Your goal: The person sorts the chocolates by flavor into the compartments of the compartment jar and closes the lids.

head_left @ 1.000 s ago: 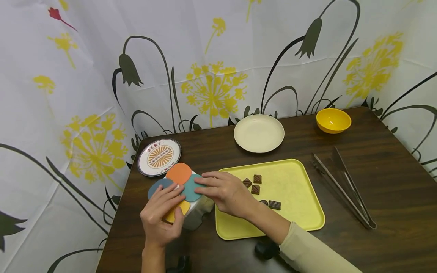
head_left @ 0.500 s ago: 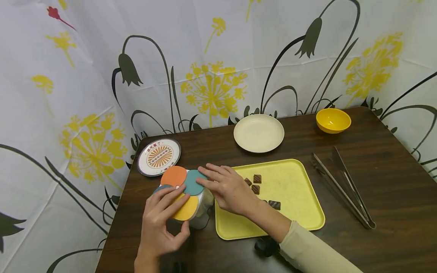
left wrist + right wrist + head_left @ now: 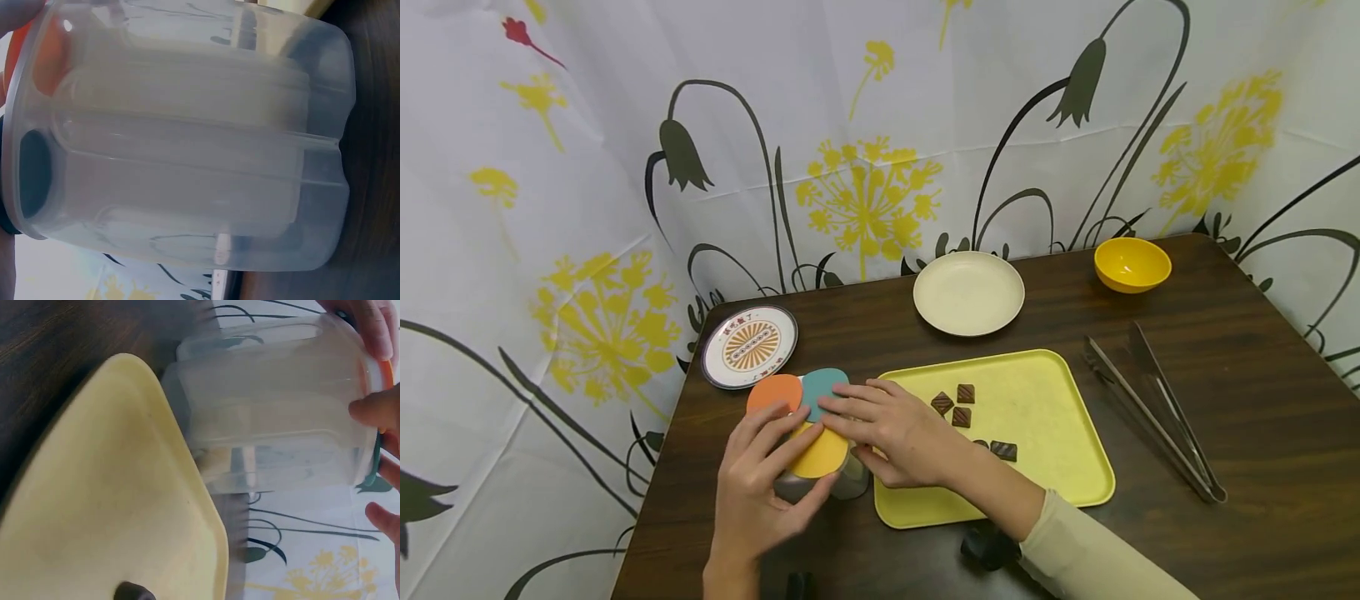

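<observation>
A translucent plastic storage container (image 3: 200,150) with a white lid and coloured round covers stands left of the yellow tray. Its orange (image 3: 773,393), teal (image 3: 822,392) and yellow (image 3: 822,455) covers show; the blue cover is hidden in the head view. My left hand (image 3: 767,479) spreads its bent fingers over the lid, and its thumb is at the front rim, gripping it. My right hand (image 3: 898,437) lays nearly straight fingers on the teal cover, with its thumb at the container's right side. In the right wrist view, fingertips touch the lid's rim.
On the yellow tray (image 3: 1060,433) lie several chocolates (image 3: 966,393). Metal tongs (image 3: 1165,417) rest to the right. Behind stand a cream plate (image 3: 970,293), a yellow bowl (image 3: 1132,266) and, at far left, a patterned plate (image 3: 749,347). A flowered cloth (image 3: 880,100) hangs behind the table.
The container's top has turned counterclockwise: orange went left, teal away, yellow to the right. My left hand has shifted slightly right over it; the right thumb has moved in closer.
</observation>
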A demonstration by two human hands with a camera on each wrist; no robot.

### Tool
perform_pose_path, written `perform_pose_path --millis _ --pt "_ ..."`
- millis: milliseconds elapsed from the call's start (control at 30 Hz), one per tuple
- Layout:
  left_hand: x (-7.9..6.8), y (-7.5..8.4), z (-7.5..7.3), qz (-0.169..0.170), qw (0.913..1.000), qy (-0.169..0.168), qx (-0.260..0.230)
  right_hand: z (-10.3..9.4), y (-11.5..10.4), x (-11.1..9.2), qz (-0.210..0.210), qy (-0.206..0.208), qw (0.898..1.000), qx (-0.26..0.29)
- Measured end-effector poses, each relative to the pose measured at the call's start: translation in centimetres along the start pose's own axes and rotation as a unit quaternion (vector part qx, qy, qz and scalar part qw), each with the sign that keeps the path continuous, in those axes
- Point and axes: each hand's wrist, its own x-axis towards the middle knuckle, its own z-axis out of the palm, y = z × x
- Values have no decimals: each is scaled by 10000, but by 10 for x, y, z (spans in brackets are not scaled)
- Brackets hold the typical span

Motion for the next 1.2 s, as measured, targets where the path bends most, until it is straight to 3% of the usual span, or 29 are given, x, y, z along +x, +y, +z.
perform_pose_path --millis 267,567,1200 --pt "-1 2 1 -181 9998 -77 -3 -4 5 -2 -324 123 9993 106" --pt "-2 2 4 -135 9993 -151 327 -3 9 -2 -343 86 9993 99" --pt "-5 0 11 98 9983 155 551 -3 14 -2 -553 163 9982 -167"
